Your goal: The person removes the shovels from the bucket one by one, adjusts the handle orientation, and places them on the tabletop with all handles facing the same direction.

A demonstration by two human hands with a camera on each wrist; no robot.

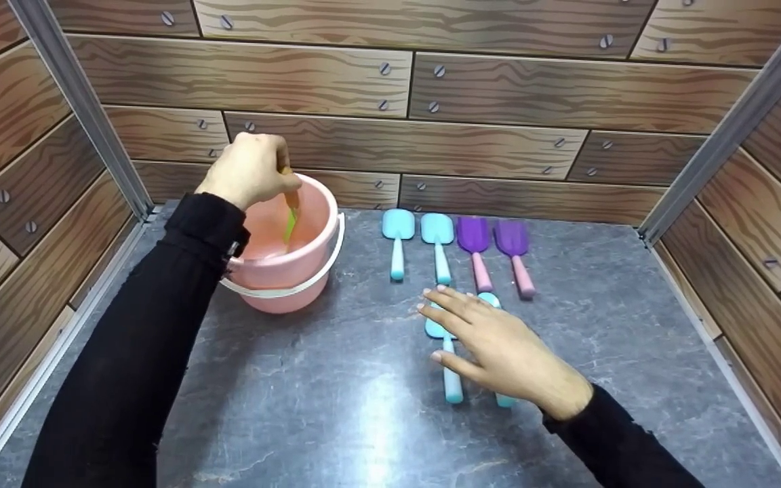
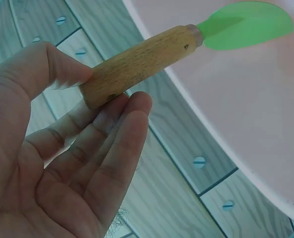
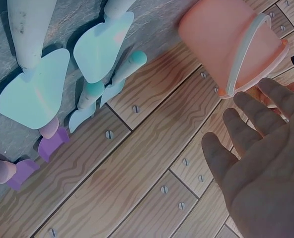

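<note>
My left hand (image 1: 248, 169) is over the pink bucket (image 1: 285, 301). Between thumb and fingers it pinches the end of the wooden handle of a small toy shovel (image 2: 137, 64), whose green blade (image 2: 249, 25) points down into the bucket. My right hand (image 1: 492, 339), fingers straight and spread, hovers above two light-blue toy shovels, hiding part of them; the nearer-left one (image 1: 453, 383) shows its handle, and the other (image 1: 489, 299) shows a bit of blade. Nothing is in the right palm in the right wrist view.
Behind the right hand, two light-blue shovels (image 1: 398, 227) and two purple shovels with pink handles (image 1: 474, 237) lie in a row. The bucket's white carrying handle (image 1: 282, 293) hangs down in front. Wood-patterned walls (image 1: 336, 142) enclose the grey marbled table (image 1: 282, 407).
</note>
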